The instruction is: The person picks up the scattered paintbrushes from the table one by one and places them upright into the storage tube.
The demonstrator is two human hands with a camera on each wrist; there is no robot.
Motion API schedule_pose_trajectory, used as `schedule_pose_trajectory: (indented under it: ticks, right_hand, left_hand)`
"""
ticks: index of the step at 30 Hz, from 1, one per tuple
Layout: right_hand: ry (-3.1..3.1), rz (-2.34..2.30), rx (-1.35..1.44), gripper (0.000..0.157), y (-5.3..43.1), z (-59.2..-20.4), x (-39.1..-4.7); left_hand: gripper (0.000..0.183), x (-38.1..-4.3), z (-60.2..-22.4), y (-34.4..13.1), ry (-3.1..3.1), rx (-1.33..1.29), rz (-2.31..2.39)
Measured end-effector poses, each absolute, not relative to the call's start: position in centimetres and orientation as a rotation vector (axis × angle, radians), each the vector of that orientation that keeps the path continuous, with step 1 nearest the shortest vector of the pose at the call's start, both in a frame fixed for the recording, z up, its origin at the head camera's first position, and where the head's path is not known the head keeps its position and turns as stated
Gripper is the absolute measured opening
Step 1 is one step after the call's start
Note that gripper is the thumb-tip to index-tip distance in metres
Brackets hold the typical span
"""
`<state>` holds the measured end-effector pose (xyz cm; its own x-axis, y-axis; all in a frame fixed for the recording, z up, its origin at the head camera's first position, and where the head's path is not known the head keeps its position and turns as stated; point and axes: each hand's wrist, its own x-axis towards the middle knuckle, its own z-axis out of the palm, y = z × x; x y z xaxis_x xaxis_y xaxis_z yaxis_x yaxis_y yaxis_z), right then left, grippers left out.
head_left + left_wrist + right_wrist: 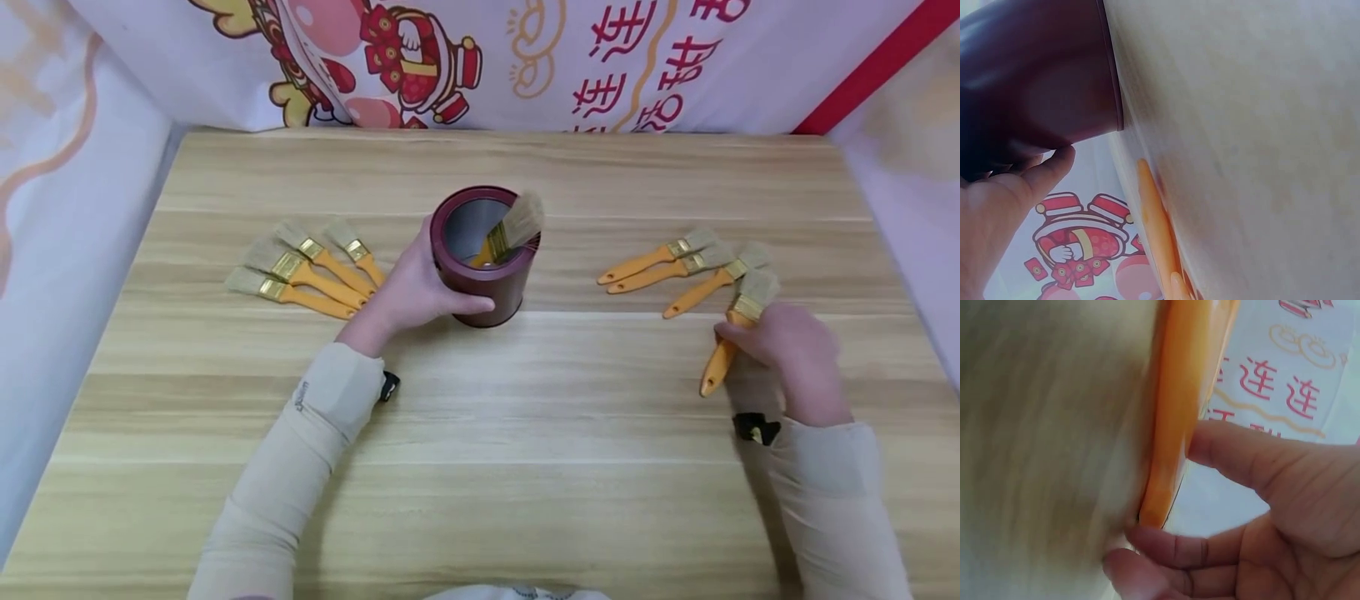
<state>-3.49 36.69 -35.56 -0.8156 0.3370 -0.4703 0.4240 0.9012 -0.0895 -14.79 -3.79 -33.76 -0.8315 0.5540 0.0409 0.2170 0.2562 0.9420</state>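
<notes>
Left fingers (472,305) curled round a glossy cylindrical can (507,288), right fingers (1225,450) pinching orange-handled brush (742,312) (pale-bristled)

Appears to be a screened tabletop work area; cannot be classed further as home, workshop or shop. Comprises a flat wood-grain table (570,433), closed off along the far edge by a white printed cloth (495,92) and flanked at left and right by similar pale hangings (90,167). Bears, on the far cloth, a cartoon figure (420,67) in red and white, red Chinese characters (622,33) and a broad diagonal red band (877,71). Supports orange-handled paintbrushes (330,287) and a dark red can (506,287), as on a workbench.
</notes>
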Motion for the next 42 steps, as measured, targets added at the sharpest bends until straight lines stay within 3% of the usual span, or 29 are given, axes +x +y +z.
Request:
schedule_pose_trajectory:
  ticks: [10,21,29,37,42]
  right_hand:
    - [2.465,-0.395,0.480,0.043,37.6,-35.4,-3.3]
    - [2.502,-0.731,0.443,0.045,39.9,-34.2,-2.2]
    - [2.619,-0.901,0.455,0.033,37.8,-34.1,-2.4]
    - [2.721,-1.075,0.572,0.040,35.4,-32.9,-3.1]
    - [2.807,-1.309,0.620,0.019,33.9,-32.4,-3.4]
  left_hand:
    - [0.106,-14.8,-33.5,-3.7,2.245,0.723,1.603]
    - [0.106,-14.7,-33.4,-3.7,2.245,0.707,1.591]
    - [0.105,-14.5,-33.3,-3.8,2.217,0.710,1.605]
    - [0.106,-14.5,-33.2,-3.9,2.230,0.686,1.602]
    - [0.105,-14.6,-33.4,-3.9,2.232,0.701,1.594]
